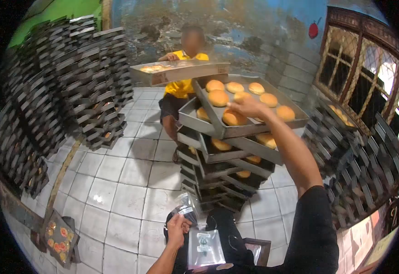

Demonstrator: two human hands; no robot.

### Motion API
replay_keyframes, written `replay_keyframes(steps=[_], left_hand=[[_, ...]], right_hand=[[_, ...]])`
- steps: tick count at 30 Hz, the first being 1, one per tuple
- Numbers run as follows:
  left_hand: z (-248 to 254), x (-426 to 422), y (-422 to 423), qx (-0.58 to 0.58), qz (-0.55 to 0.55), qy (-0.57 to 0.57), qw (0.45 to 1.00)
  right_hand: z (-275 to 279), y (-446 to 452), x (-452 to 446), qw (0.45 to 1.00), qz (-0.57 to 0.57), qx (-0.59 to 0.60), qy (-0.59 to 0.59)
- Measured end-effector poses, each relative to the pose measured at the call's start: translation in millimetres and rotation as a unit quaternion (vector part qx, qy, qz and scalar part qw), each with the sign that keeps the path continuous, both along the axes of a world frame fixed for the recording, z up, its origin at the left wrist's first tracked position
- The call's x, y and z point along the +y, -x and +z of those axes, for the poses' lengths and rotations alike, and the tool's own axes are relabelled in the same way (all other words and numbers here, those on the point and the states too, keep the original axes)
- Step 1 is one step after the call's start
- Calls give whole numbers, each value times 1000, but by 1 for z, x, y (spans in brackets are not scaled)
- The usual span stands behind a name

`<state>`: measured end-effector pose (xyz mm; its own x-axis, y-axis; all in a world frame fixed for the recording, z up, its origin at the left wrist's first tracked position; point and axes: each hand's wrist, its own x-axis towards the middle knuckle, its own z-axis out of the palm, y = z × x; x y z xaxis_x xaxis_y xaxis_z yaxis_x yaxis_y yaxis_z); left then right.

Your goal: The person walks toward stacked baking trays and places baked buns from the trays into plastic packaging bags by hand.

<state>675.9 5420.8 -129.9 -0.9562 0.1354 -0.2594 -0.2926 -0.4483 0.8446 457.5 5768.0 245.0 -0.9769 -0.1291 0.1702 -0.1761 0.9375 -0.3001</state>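
My right hand (248, 108) reaches into the top metal tray (265, 126), its fingers closed on a round golden bun (234, 118). Several similar buns sit around it in that tray, such as the bun (215, 86) at the far left corner. The tray tops a tall criss-cross stack of bun trays (220, 157) in front of me. Low down, near my lap, my left hand (177, 228) pinches a clear plastic bag (187, 206) with a printed label. A pile of flat clear bags (206, 249) with green print lies on my lap.
Across the stack, a person in a yellow shirt (179, 86) holds another tray (181, 73) of baked goods. High tray stacks stand at the left (89, 82) and right (364, 169). A tray of topped breads (60, 237) lies low at the left on the white tiled floor (121, 201).
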Motion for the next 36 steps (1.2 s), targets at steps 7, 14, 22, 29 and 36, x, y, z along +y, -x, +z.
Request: replay_keyframes(steps=[7,14,22,29,36], left_hand=[[-5,-6,-3,28,-25,33,999],[30,-6,43,-81,44,-161,983],[66,23,66,-113,12,-167,979],[97,20,17,-163,-89,-185,965],[42,27,-19,-7,25,-126,992]], right_hand=[[13,-42,-29,990,-69,-123,-21],[-3,-145,-83,919,115,73,369],[-268,-235,-160,945,168,222,174],[-266,-244,-184,956,111,233,138],[-326,-241,-212,968,141,154,137]])
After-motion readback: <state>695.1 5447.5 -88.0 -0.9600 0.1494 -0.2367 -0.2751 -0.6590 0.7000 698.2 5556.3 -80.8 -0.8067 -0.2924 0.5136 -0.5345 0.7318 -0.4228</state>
